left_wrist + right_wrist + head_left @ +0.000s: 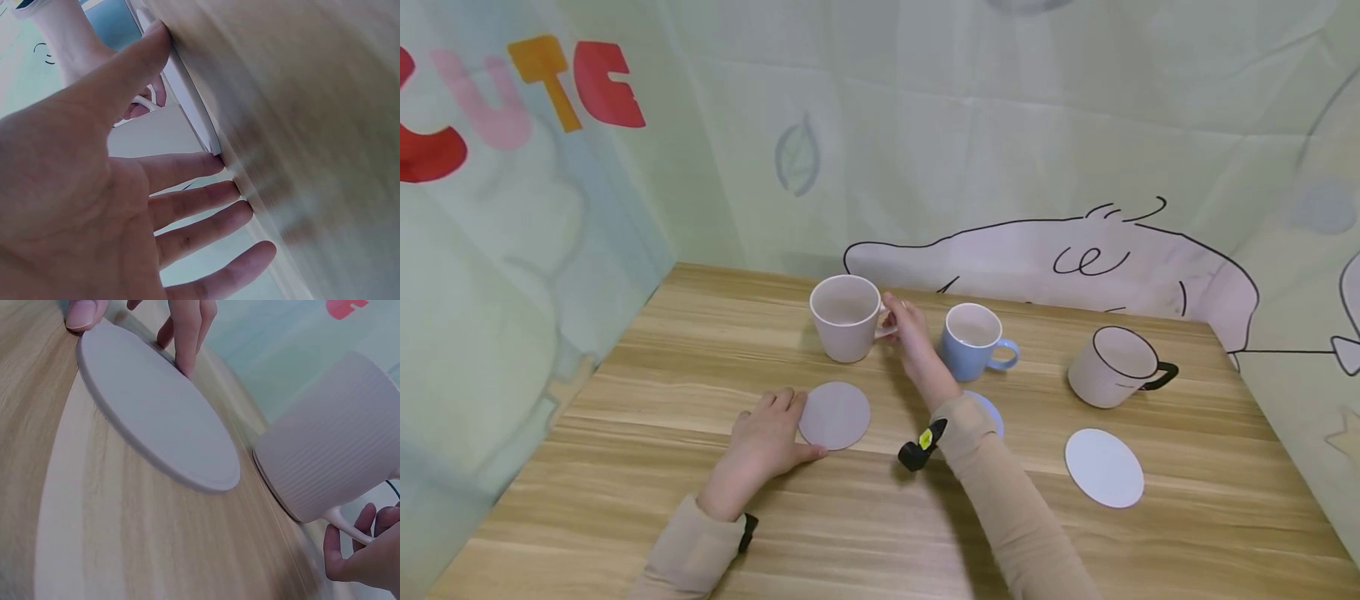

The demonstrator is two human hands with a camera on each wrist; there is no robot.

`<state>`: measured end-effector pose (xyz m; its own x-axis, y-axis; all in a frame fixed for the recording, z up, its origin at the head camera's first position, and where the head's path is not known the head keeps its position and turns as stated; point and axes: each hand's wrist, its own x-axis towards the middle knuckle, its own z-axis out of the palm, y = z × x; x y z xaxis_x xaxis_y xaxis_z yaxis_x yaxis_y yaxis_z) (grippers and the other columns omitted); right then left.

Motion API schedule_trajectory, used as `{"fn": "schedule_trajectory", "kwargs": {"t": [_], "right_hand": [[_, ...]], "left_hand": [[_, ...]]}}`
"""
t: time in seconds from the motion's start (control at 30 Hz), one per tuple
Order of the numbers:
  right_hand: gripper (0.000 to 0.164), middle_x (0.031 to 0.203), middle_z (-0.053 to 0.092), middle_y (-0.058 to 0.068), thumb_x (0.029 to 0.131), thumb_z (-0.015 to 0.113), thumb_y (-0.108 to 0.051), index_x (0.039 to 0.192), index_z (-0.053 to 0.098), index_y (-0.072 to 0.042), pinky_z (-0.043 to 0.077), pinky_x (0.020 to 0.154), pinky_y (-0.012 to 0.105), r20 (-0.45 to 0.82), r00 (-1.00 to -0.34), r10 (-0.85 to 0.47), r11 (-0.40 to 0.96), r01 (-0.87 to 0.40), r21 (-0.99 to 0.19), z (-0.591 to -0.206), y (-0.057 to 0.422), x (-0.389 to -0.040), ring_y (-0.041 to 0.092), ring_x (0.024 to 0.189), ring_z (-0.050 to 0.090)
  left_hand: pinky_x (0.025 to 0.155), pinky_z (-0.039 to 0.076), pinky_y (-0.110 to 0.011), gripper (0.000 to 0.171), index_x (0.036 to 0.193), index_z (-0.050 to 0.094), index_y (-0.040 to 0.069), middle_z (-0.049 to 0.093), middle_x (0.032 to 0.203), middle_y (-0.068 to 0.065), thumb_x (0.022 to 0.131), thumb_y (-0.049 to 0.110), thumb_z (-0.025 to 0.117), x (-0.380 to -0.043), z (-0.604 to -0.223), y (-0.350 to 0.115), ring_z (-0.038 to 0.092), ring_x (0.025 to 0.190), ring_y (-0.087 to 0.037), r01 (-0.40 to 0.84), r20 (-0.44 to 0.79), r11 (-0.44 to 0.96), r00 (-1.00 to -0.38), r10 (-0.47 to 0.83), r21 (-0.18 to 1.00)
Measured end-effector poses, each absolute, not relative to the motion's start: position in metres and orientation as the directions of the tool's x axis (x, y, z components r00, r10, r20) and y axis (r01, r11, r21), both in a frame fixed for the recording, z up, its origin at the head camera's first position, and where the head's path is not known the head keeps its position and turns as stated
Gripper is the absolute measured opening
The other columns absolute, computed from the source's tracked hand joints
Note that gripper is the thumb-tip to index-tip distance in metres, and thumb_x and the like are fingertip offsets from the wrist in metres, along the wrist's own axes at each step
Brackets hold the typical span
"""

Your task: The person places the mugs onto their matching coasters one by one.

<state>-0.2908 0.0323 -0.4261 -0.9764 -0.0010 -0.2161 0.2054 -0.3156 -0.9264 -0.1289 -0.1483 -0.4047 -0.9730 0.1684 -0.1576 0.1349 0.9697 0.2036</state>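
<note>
My right hand (907, 328) grips the handle of a pale pinkish-grey mug (844, 323); in the right wrist view the fine-ribbed mug (337, 437) appears upright with its base at the table. In front of it lies a round grey coaster (834, 416), flat on the wood. My left hand (767, 442) touches this coaster's left rim with thumb and forefinger. In the left wrist view the left hand's other fingers are spread and straight, their tips at the tabletop. The coaster (162, 412) lies a short way from the mug's base.
Right of my right hand stands a blue mug (967, 350), with a blue coaster (987, 410) partly hidden under my wrist. Farther right are a white mug (1101, 375) with black rim and handle, and a white coaster (1104, 467). A printed cloth (925, 167) hangs behind the table.
</note>
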Motion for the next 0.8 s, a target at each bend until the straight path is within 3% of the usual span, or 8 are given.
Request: {"fn": "schedule_trajectory", "kwargs": {"t": [0.8], "right_hand": [[0.039, 0.054, 0.037, -0.006, 0.091, 0.057, -0.012, 0.055, 0.043, -0.018, 0.027, 0.055, 0.022, -0.216, -0.973, 0.076, -0.466, 0.157, -0.871, -0.428, 0.0244, -0.2881, 0.009, 0.057, 0.039]], "left_hand": [[0.091, 0.044, -0.065, 0.086, 0.138, 0.047, -0.002, 0.049, 0.138, -0.021, 0.075, 0.05, 0.076, -0.128, -0.4033, -0.1479, 0.045, 0.126, -0.04, 0.135, -0.155, 0.969, -0.973, 0.169, 0.208]]}}
